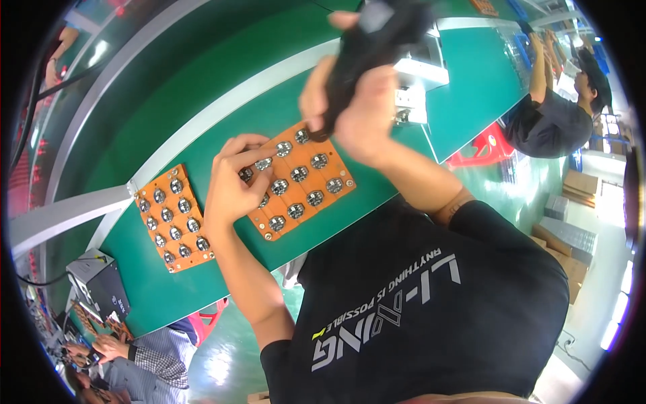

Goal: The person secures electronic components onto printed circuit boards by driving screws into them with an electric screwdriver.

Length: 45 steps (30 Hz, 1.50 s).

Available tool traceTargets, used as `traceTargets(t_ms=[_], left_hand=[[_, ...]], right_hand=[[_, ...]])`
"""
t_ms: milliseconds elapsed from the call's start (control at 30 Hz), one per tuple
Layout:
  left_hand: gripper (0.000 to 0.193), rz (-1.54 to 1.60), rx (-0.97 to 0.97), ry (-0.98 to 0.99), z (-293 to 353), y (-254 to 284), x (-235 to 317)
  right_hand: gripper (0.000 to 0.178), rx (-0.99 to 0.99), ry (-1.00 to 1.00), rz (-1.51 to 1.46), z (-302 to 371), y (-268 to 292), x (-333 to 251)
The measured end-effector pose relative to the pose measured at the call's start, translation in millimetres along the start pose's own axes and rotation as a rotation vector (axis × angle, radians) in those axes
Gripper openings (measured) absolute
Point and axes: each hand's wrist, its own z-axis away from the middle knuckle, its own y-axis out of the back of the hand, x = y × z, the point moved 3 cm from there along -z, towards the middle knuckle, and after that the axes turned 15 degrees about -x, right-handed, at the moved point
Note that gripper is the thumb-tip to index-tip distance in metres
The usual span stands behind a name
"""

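Note:
My right hand is wrapped round a black handheld power tool, blurred by motion, so its exact kind is unclear. The tool's narrow end points down at the far right part of an orange board. Set in rows on this board are several round, silvery parts with dark details. My left hand lies over the board's left side, its index finger stretched across the top near the round parts and its thumb apart. It covers some of the parts there.
A second orange board with similar round parts lies to the left on the green table. White equipment stands at the far right. A black box sits at the left end. Other people work at lower left and upper right.

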Motion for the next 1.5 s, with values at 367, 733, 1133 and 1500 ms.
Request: traceTargets(t_ms=[367, 733, 1133, 1500], left_hand=[[0.032, -0.01, 0.007, -0.001, 0.1, -1.1, -0.6], [0.033, 0.009, 0.013, 0.016, 4.9, -0.6, -0.7], [0.03, 0.095, 0.08, 0.084, 7.9, 8.2, -20.7], [0.029, 0.19, 0.102, 0.16, 5.8, 7.4, -13.5]], right_hand=[[0.085, 0.195, 0.095, 0.333, 32.7, 100.3, -51.9], [0.08, 0.164, -0.018, 0.22, 37.5, 101.1, -39.2], [0.081, -0.127, 0.082, -0.112, 11.3, -36.4, 34.4], [0.075, -0.212, 0.14, -0.137, 4.5, -56.2, 58.6]])
